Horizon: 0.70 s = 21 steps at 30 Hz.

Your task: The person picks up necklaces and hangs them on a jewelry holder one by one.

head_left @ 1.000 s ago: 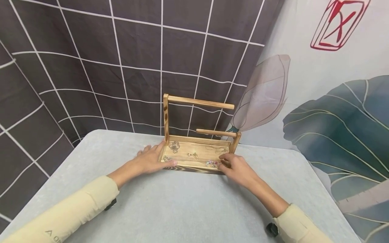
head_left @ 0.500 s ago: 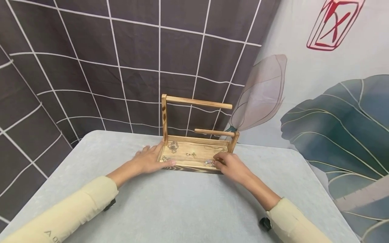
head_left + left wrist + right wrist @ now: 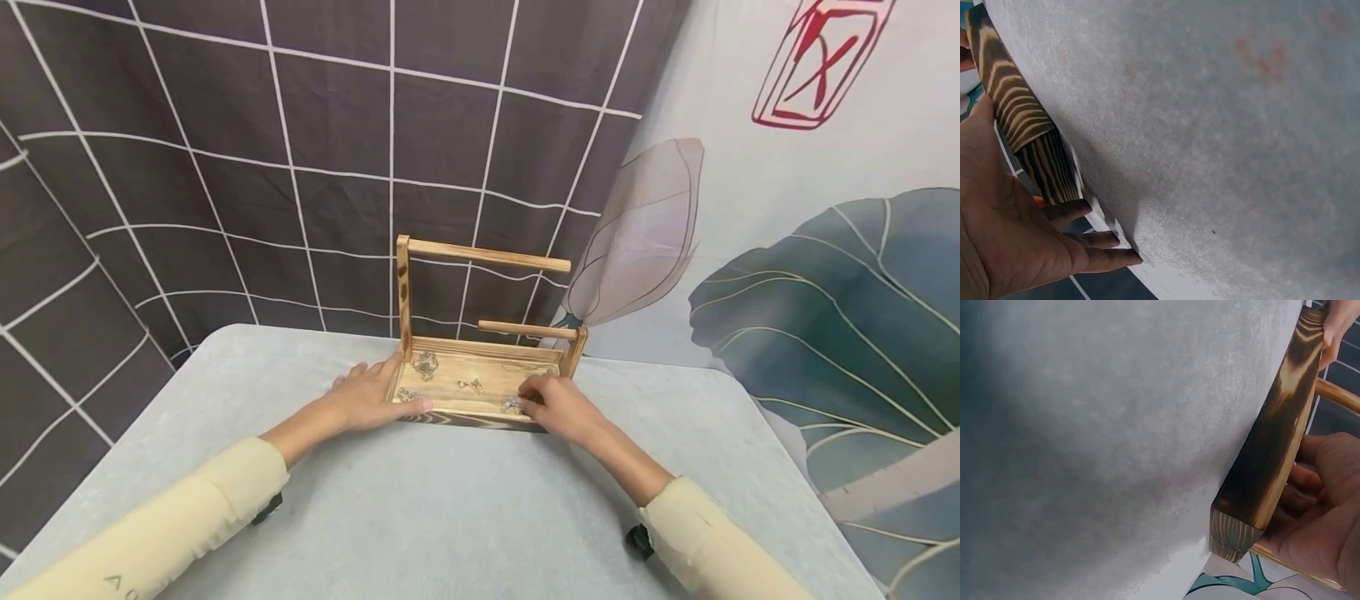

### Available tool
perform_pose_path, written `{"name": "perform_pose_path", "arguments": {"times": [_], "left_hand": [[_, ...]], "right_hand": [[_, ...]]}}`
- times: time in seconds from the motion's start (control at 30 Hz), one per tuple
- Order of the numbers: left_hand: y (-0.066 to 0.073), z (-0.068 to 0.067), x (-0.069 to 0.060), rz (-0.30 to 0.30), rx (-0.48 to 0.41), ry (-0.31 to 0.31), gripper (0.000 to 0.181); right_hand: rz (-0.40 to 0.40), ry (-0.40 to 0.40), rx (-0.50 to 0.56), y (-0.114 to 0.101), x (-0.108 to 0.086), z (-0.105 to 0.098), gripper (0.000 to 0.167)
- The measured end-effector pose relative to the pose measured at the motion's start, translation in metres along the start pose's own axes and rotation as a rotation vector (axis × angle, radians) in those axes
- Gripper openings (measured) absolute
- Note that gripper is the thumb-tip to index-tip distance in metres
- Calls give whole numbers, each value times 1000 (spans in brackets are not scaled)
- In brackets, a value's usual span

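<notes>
In the head view a wooden tray (image 3: 450, 419) with two upright arms and bars stands on the table. My left hand (image 3: 367, 398) spans its left end, thumb on the front rim, straight fingers at the side; the left wrist view shows that palm (image 3: 1016, 237) and the striped wood (image 3: 1016, 94). My right hand (image 3: 558, 406) reaches over the front wall with bent fingers, beside a small colourful piece of jewellery (image 3: 512, 406). The right wrist view shows this hand (image 3: 1322, 506) behind the dark front wall (image 3: 1272, 444); whether it pinches anything is hidden.
A tangled chain (image 3: 426, 366) lies at the tray's back left, another (image 3: 407, 394) at the front left and small gold pieces (image 3: 471, 385) mid-tray. The taller bar (image 3: 487, 254) and lower bar (image 3: 525, 330) rise above. A dark gridded curtain (image 3: 330, 125) hangs behind the table (image 3: 450, 517).
My right hand has moved a little left inside the tray, covering part of the colourful piece. My left hand keeps its place at the tray's left end.
</notes>
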<state>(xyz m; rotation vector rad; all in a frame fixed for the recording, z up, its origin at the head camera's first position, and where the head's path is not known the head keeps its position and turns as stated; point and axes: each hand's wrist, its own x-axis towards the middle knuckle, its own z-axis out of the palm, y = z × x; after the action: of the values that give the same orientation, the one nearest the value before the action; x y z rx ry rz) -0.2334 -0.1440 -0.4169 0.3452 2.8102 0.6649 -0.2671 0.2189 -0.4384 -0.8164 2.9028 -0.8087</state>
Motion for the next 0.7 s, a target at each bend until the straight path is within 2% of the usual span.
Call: {"name": "perform_pose_path", "arguments": {"times": [0.07,0.13,0.17,0.3,0.4,0.7], "left_hand": [[0,-1,1,7,-9,-2,122],[1,-1,2,6,-11,-7,122],[1,-1,2,6,-11,-8,122],[-1,-2,2,1,-11,-14,123],[-2,-2,2,0,-11,-18,123],[-1,-3,2,2,-23,-28,123]], "right_hand": [[-32,6,-20,13,4,5,24],[-33,-8,-42,14,7,4,25],[-31,-15,-54,13,8,3,25],[47,-75,-85,-25,6,-14,19],[62,-85,-128,-37,6,-16,14],[104,-55,-180,-37,10,-8,8]]}}
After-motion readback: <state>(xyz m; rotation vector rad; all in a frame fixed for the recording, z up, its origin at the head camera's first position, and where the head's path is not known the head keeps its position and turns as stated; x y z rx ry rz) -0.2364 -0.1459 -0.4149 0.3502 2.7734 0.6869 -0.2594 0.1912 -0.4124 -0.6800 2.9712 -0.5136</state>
